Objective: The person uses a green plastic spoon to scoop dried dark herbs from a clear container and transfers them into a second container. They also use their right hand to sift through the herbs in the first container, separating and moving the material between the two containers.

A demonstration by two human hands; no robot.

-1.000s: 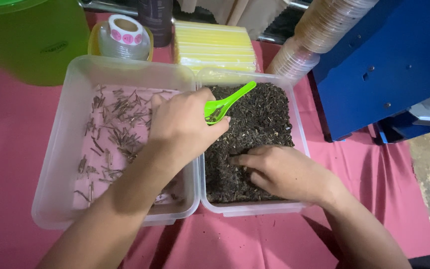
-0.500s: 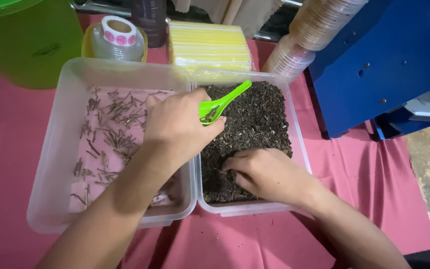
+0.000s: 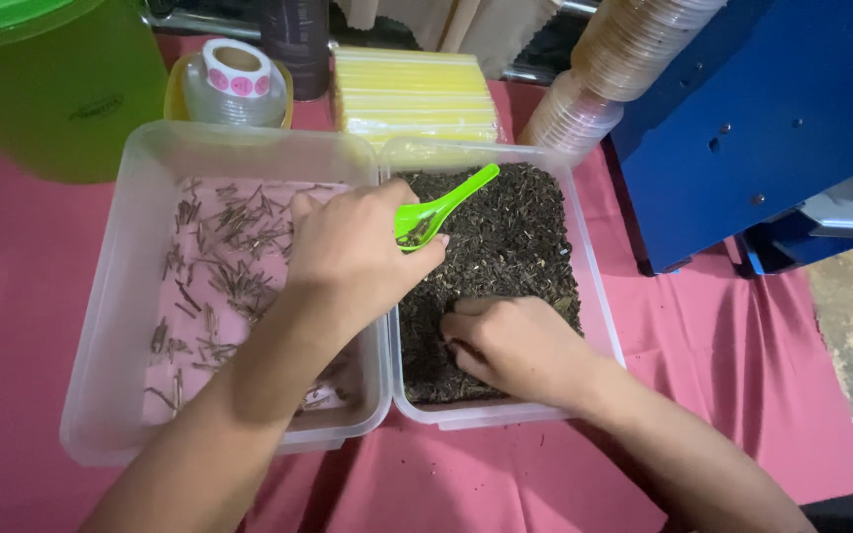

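Note:
My left hand (image 3: 352, 252) grips a small green plastic spoon (image 3: 436, 209) over the seam between two clear plastic tubs. A few dark bits lie in the spoon's bowl. The right tub (image 3: 599, 296) is filled with dark loose dried material (image 3: 520, 237). My right hand (image 3: 515, 345) rests palm down in that material near the tub's front, fingers curled into it. The left tub (image 3: 111, 296) holds scattered thin brown stems (image 3: 229, 237) on its pinkish bottom.
A pink cloth (image 3: 742, 365) covers the table. A green container (image 3: 46, 89) stands at the back left, with a roll of round stickers (image 3: 234, 79), a yellow stack (image 3: 417, 94) and stacked clear lids (image 3: 604, 69) behind the tubs. A blue machine (image 3: 772, 109) is at right.
The view has shifted slightly. My right hand has slid a little left and nearer in the dark material. My left hand keeps the green spoon in much the same place.

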